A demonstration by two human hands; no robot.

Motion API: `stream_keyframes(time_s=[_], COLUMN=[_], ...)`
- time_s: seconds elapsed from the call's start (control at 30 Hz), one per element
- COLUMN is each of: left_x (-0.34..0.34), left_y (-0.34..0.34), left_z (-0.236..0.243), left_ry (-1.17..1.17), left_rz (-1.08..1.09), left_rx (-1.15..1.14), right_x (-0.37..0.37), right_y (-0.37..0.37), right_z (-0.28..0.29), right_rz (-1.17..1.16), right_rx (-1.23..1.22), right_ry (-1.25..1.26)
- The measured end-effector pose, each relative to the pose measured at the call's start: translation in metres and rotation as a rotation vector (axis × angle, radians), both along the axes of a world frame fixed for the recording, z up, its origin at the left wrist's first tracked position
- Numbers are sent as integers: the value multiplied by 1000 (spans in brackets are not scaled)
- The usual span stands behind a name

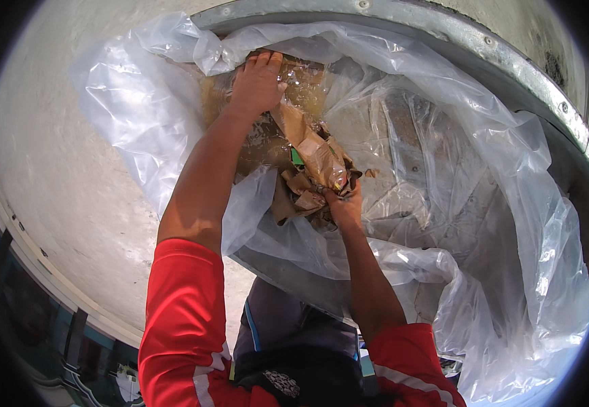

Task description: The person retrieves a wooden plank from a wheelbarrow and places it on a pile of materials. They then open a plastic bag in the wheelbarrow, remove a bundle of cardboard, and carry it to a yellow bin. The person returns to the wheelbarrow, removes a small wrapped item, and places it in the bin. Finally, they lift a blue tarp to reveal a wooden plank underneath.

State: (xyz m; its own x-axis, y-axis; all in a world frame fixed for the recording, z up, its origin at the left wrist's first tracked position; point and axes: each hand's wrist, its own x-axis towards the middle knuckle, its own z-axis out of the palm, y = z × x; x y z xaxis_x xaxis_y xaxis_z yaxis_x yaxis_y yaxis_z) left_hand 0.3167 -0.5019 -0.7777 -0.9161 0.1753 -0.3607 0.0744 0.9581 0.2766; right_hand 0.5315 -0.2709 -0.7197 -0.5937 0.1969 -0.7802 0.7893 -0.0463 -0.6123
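Inside the clear plastic bag [443, 115] lining the metal bin [511, 61], my left hand [257, 81] presses flat on brown cardboard [308, 74]; my right hand [344, 203] grips crumpled brown paper scraps [318, 159].

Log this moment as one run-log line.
left hand: flat on brown cardboard | right hand: gripping crumpled brown paper | both inside clear plastic bag lining metal bin
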Motion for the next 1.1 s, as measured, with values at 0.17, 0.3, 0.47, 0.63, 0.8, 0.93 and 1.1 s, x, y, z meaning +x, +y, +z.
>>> stream_keyframes(time_s=[0.17, 0.3, 0.47, 0.63, 0.8, 0.93, 1.1], left_x=[-30, -20, 47, 176, 189, 154, 110], left_y=[22, 15, 14, -4, 29, 28, -5], left_z=[-23, -32, -26, -86, -42, -6, -21], left_ry=[-315, -356, -574, -723, -796, -427, -83], left_rz=[32, 32, 131, -16, 352, 474, 476], left_rx=[-149, -180, -76, 186, 231, 52, -12], right_x=[3, 0, 4, -1, 1, 6, 13], right_y=[4, 3, 5, -1, 2, 1, -2], right_z=[-3, -2, -4, -1, 0, -3, -7], right_rz=[-24, -34, -67, -66, -139, -117, -79], right_rx=[-32, -24, -2, -29, -99, -48, 20], right_ry=[26, -38, -58, -48, -31, -1, -26])
